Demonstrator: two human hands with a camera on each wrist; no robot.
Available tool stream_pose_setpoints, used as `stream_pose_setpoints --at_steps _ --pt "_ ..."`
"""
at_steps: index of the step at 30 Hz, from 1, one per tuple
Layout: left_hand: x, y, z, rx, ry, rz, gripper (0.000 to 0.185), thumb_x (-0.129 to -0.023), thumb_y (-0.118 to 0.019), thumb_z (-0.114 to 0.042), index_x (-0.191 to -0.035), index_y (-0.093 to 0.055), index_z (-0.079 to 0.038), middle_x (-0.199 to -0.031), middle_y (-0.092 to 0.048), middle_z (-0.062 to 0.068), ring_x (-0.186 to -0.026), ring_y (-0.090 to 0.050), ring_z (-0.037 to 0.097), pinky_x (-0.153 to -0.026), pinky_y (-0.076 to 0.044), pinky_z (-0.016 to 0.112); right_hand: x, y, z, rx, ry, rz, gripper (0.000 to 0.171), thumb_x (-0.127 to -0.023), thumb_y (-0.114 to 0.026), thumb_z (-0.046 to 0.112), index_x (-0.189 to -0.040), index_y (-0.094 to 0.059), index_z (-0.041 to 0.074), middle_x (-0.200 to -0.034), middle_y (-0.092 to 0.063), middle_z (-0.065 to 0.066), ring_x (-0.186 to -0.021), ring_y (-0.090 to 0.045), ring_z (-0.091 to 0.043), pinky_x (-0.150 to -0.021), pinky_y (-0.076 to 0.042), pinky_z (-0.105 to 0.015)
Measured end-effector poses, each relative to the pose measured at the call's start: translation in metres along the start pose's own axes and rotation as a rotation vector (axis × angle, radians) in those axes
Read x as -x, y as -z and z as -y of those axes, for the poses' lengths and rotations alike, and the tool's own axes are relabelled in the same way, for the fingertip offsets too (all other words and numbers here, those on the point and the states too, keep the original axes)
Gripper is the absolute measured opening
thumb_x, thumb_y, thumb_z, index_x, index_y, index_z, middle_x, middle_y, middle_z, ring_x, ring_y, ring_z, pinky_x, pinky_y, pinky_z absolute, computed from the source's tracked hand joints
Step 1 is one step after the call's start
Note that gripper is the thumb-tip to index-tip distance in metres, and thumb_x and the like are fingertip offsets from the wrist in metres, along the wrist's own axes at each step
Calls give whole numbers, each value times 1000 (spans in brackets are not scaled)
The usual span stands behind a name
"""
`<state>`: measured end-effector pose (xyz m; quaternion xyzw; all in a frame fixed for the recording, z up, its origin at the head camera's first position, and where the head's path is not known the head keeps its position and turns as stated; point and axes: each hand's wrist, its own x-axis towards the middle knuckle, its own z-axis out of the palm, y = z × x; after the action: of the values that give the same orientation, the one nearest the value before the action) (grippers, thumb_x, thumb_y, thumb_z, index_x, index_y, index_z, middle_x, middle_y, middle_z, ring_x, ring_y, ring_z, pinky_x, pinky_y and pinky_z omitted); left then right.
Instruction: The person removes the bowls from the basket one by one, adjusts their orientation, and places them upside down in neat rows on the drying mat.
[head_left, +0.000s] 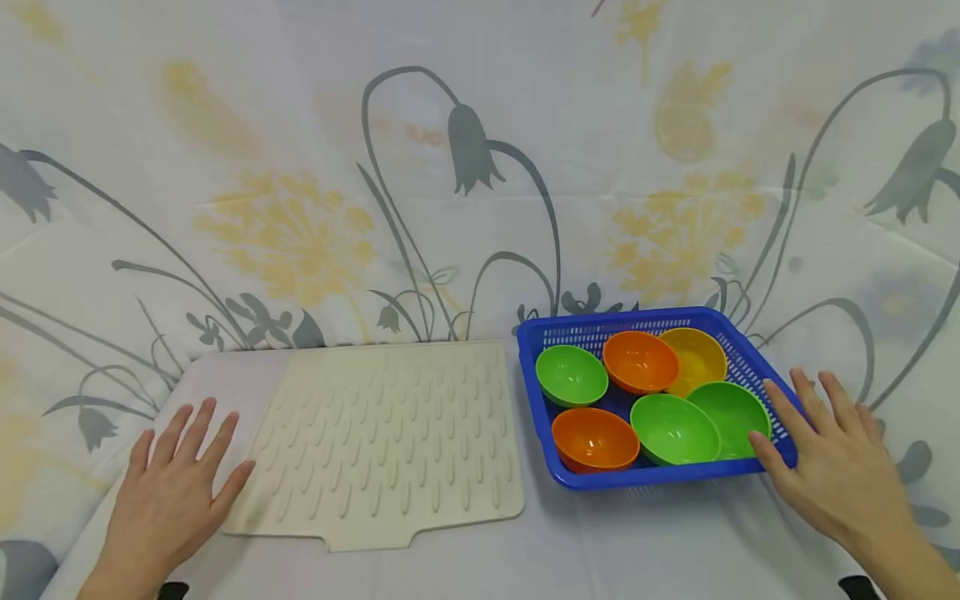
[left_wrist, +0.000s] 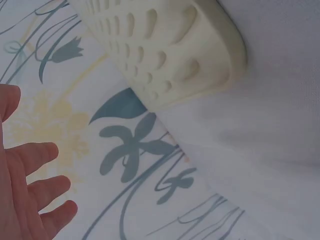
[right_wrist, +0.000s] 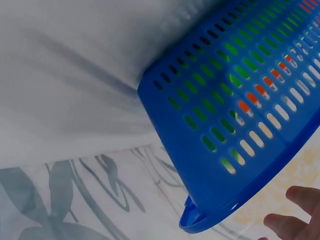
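From the head view, the left hand (head_left: pixel 168 492) lies flat on the tabletop (head_left: pixel 465 567) near its front left corner, fingers straight and spread, holding nothing. Its thumb touches or just meets the left edge of a cream ribbed mat (head_left: pixel 386 442), which lies flat across the middle of the tabletop. The right hand (head_left: pixel 832 462) rests flat near the front right corner, fingers straight and apart, with the fingertips against the right rim of a blue basket (head_left: pixel 540 408). The basket stands just right of the mat, close beside it without touching. Inside it sit six bowls: a green bowl (head_left: pixel 572 375) at the back left, an orange bowl (head_left: pixel 641 362) behind the middle, a yellow bowl (head_left: pixel 697 358) at the back right, a second orange bowl (head_left: pixel 595 439) at the front left, and two more green bowls (head_left: pixel 675 429) at the front right, one overlapping the other. A flowered cloth (head_left: pixel 300 233) covers the tabletop and rises behind it.

In the left wrist view, the left hand (left_wrist: pixel 25 195) shows at the lower left with straight fingers spread over the flowered cloth (left_wrist: pixel 130 150); a rounded corner of the mat (left_wrist: pixel 175 50) lies near, apart from the fingers seen here.

In the right wrist view, the slotted wall of the basket (right_wrist: pixel 210 165) fills the right side, green and orange showing through the slots. Fingertips of the right hand (right_wrist: pixel 295 215) appear at the lower right, just beside the basket's rim; whether they touch it I cannot tell from here.
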<state>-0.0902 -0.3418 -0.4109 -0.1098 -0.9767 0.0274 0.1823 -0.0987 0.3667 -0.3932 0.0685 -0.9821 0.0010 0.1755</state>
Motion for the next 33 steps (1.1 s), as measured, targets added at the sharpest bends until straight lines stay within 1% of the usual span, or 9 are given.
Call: stream_pose_setpoints --at_steps 4,10,17,21,22,26,28,31,33 --pt "-1 -3 -3 44 17 -1 60 -98 -58 -40 -142 -49 -2 -154 -36 22 -144 -23 39 -115 -8 62 0 0 3 -62 27 -69 69 -100 -53 40 -155 -31 4 -157 -26 -28 -151 -2 -36 -120 3 -53" --pt "-5 -4 -6 168 69 24 49 -102 -55 -36 -136 -57 -1 -139 -52 26 -124 -46 47 -103 -32 62 -2 1 10 -205 22 -133 57 -101 -54 32 -150 -43 3 -152 -37 -27 -148 -18 -37 -121 -6 -47" --pt "-12 -6 3 369 249 200 50 -106 -45 -41 -139 -56 -6 -130 -58 28 -104 -60 49 -72 -48 64 -9 11 24 -380 -3 -133 49 -102 -54 23 -147 -48 6 -145 -46 -28 -131 -38 -54 -113 -18 -65" --pt "-16 -13 9 459 308 197 49 -105 -47 -39 -137 -58 -3 -122 -62 31 -96 -63 47 -67 -52 53 -17 21 35 -481 -43 -93 47 -103 -53 22 -148 -48 10 -139 -50 -31 -121 -45 -59 -96 -29 -77" --pt "-17 -15 11 473 321 196 50 -105 -47 -39 -137 -58 -3 -121 -63 31 -97 -63 48 -64 -52 49 -20 23 37 -498 -49 -86 46 -103 -52 22 -148 -48 11 -138 -52 -31 -116 -49 -57 -91 -37 -73" --pt "-23 -21 16 524 377 211 52 -105 -47 -41 -136 -58 -1 -124 -60 32 -105 -59 51 -61 -51 40 -30 32 47 -553 -73 -25 44 -105 -49 23 -147 -50 9 -135 -53 -32 -107 -55 -55 -76 -45 -67" --pt "-27 -23 19 546 402 233 53 -105 -48 -42 -137 -58 0 -127 -59 31 -107 -58 49 -63 -50 38 -35 37 52 -582 -75 12 44 -106 -47 25 -147 -50 8 -135 -54 -31 -94 -61 -46 -65 -50 -51" --pt "-33 -28 23 603 433 266 55 -104 -50 -41 -138 -56 0 -131 -58 29 -105 -60 44 -65 -50 36 -44 43 60 -619 -67 55 42 -107 -45 26 -144 -53 7 -133 -57 -28 -95 -62 -39 -66 -53 -41" --pt "-35 -32 26 646 445 275 55 -103 -52 -40 -140 -55 1 -131 -57 29 -104 -62 40 -65 -51 32 -52 46 64 -640 -49 69 41 -107 -46 28 -141 -56 8 -131 -60 -25 -93 -62 -33 -59 -46 -27"
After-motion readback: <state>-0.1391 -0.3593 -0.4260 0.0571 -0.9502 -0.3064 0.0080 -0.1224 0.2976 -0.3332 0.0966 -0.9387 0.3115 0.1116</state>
